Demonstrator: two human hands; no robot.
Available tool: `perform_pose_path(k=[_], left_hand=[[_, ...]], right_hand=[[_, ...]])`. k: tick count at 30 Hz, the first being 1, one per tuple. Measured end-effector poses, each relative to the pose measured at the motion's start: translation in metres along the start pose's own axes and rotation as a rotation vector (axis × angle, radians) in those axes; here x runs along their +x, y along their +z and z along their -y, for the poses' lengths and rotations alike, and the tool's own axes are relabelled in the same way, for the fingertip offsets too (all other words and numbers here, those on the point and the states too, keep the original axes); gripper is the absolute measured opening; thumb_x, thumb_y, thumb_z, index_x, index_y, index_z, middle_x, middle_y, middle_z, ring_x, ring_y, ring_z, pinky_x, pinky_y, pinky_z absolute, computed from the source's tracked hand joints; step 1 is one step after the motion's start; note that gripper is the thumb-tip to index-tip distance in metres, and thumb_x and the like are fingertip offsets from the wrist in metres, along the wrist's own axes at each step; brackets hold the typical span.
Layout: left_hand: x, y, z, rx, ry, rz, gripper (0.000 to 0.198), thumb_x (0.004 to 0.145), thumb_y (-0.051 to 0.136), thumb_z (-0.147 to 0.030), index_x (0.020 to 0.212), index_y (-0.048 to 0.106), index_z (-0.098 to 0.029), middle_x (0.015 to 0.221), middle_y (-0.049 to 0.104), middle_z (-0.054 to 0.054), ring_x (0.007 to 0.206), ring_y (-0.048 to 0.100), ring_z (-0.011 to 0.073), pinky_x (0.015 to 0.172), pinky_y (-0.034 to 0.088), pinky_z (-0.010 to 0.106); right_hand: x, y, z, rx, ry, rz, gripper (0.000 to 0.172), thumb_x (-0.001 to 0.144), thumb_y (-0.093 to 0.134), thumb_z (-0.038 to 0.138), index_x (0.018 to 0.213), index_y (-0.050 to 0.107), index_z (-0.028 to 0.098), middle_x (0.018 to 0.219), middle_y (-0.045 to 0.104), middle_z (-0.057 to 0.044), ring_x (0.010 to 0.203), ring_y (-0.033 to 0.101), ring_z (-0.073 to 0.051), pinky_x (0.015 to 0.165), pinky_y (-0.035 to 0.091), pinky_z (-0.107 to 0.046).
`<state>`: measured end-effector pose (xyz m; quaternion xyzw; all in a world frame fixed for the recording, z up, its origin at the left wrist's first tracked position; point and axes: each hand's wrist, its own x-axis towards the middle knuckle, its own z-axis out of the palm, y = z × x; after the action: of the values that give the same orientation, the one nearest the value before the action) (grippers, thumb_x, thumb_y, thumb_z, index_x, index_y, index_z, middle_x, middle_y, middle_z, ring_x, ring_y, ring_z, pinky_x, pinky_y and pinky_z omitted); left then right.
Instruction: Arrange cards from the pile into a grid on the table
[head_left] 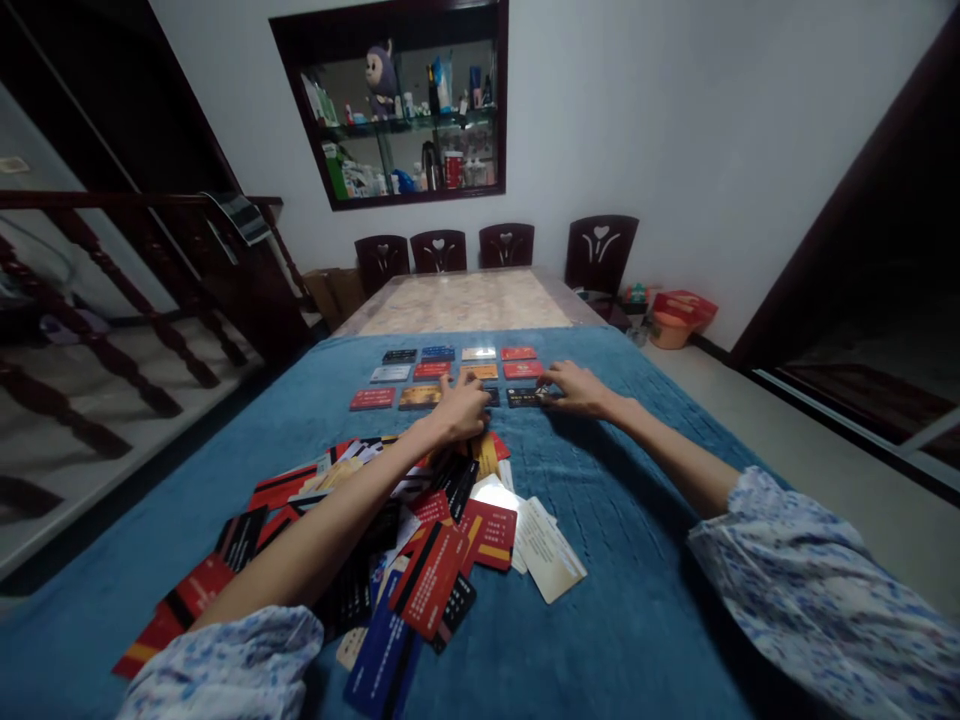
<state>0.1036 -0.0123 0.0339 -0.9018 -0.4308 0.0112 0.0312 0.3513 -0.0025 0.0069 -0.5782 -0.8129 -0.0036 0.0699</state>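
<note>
One black card (526, 398) seems pinched by the right hand (576, 390); the left hand's grip (463, 408) I cannot tell.

Beyond the blue cloth (637, 520), the far end of the counter (465, 302) shows a marbled top. Dark wooden chairs (581, 262) with heart cut-outs stand around that end. A framed wall niche (502, 100) holds a purple plush toy (382, 78) on its glass shelf (414, 125), with a dark flask (430, 167) and red canister (453, 170) below. At left, a striped cloth (238, 217) drapes over a wooden balustrade (97, 200); at right, a red bag (691, 305) sits at an orange bucket (670, 331).
</note>
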Motion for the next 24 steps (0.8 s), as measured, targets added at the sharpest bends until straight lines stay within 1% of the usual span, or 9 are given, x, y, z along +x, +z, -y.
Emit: perform_pose_path(k=[2, 4, 8, 11, 13, 17, 20, 24], left_hand=[[-0.005, -0.001, 0.001, -0.01, -0.006, 0.0, 0.029, 0.081, 0.058, -0.021, 0.107, 0.069, -0.023, 0.127, 0.06, 0.011, 0.133, 0.03, 0.0358, 0.103, 0.026, 0.058], [-0.012, -0.002, 0.002, -0.02, -0.011, -0.004, 0.028, 0.081, 0.058, -0.021, 0.107, 0.069, -0.023, 0.126, 0.061, 0.01, 0.132, 0.03, 0.0361, 0.102, 0.026, 0.058], [-0.027, -0.004, 0.008, -0.032, -0.015, -0.008, 0.028, 0.081, 0.058, -0.022, 0.106, 0.07, -0.025, 0.124, 0.063, 0.008, 0.131, 0.031, 0.0355, 0.1, 0.025, 0.055], [-0.04, -0.006, 0.015, -0.028, -0.017, -0.011, 0.03, 0.081, 0.059, -0.022, 0.107, 0.07, -0.026, 0.123, 0.064, 0.008, 0.13, 0.032, 0.035, 0.099, 0.025, 0.054], [-0.048, -0.006, 0.02, -0.022, -0.035, -0.01, 0.031, 0.08, 0.059, -0.021, 0.108, 0.07, -0.026, 0.123, 0.064, 0.008, 0.13, 0.032, 0.0346, 0.099, 0.025, 0.053], [-0.062, -0.004, 0.031, -0.014, -0.096, 0.015, 0.03, 0.078, 0.06, -0.019, 0.105, 0.071, -0.026, 0.125, 0.063, 0.007, 0.131, 0.031, 0.0339, 0.099, 0.025, 0.053], [-0.072, -0.001, 0.038, -0.026, -0.137, 0.037, 0.028, 0.079, 0.057, -0.016, 0.101, 0.071, -0.026, 0.125, 0.062, 0.007, 0.131, 0.032, 0.0352, 0.099, 0.026, 0.055], [-0.082, 0.002, 0.043, -0.05, -0.172, 0.031, 0.026, 0.081, 0.054, -0.015, 0.098, 0.071, -0.024, 0.123, 0.064, 0.008, 0.132, 0.033, 0.0359, 0.099, 0.028, 0.054]], right_hand=[[-0.004, -0.005, 0.009, -0.013, -0.04, -0.03, 0.025, 0.089, 0.056, 0.033, 0.109, 0.067, 0.022, 0.115, 0.062, -0.012, 0.106, 0.053, -0.028, 0.083, 0.041, -0.036], [-0.006, -0.008, 0.019, -0.02, -0.089, -0.042, 0.021, 0.089, 0.055, 0.029, 0.102, 0.069, 0.022, 0.111, 0.064, -0.011, 0.102, 0.053, -0.026, 0.081, 0.04, -0.034], [-0.006, -0.007, 0.043, -0.01, -0.203, -0.07, 0.02, 0.089, 0.052, 0.024, 0.097, 0.07, 0.022, 0.105, 0.066, -0.01, 0.103, 0.052, -0.026, 0.078, 0.036, -0.032], [-0.002, -0.004, 0.063, 0.007, -0.292, -0.079, 0.018, 0.088, 0.053, 0.022, 0.094, 0.07, 0.021, 0.101, 0.067, -0.009, 0.102, 0.051, -0.026, 0.08, 0.034, -0.033], [0.001, -0.002, 0.076, 0.029, -0.341, -0.068, 0.018, 0.088, 0.053, 0.022, 0.094, 0.07, 0.021, 0.101, 0.068, -0.009, 0.099, 0.051, -0.025, 0.082, 0.033, -0.034], [0.007, 0.0, 0.099, 0.057, -0.378, -0.053, 0.018, 0.088, 0.054, 0.025, 0.097, 0.07, 0.022, 0.104, 0.068, -0.009, 0.104, 0.049, -0.026, 0.081, 0.032, -0.035], [0.011, 0.001, 0.111, 0.057, -0.403, -0.026, 0.019, 0.089, 0.054, 0.028, 0.1, 0.069, 0.022, 0.109, 0.067, -0.01, 0.107, 0.048, -0.027, 0.081, 0.033, -0.036], [0.016, 0.001, 0.124, 0.039, -0.407, 0.008, 0.022, 0.091, 0.055, 0.033, 0.105, 0.069, 0.024, 0.114, 0.066, -0.01, 0.109, 0.048, -0.028, 0.082, 0.034, -0.037]])
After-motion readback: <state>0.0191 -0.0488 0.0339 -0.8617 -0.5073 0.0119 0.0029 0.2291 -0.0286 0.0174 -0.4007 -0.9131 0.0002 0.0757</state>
